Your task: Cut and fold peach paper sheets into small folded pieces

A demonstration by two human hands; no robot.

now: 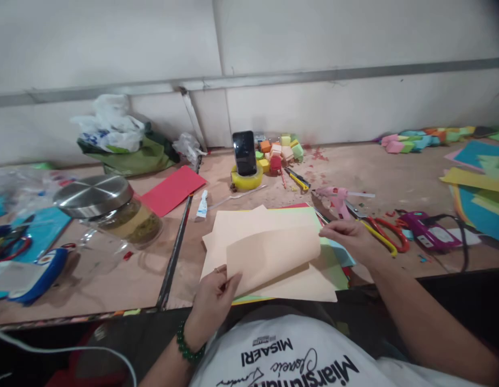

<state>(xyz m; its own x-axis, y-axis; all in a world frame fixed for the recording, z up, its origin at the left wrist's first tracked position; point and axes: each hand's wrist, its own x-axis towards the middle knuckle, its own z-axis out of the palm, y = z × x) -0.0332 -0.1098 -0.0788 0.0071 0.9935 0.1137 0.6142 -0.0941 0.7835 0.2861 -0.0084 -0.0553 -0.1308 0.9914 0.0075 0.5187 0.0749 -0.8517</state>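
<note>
A cream sheet of paper [273, 255] is held up between my two hands, its right end curling over. My left hand [217, 293], with a green bead bracelet at the wrist, pinches its lower left corner. At the upper right edge, my right hand [348, 239] pinches the sheet between thumb and fingers. Beneath it lies a stack of coloured paper [249, 220], with cream sheets on top and green, yellow and blue edges showing. A pink glue gun [338, 201] and orange-handled scissors [388, 234] lie just beyond my right hand.
A phone [244, 153] leans in a yellow tape roll [249, 178], beside several small paper cubes [287, 150]. Left stand a steel-lidded jar [124, 215], a red sheet [172, 191] and a blue tool [42, 277]. A purple device [430, 231] with a cable and coloured papers [483, 215] lie right.
</note>
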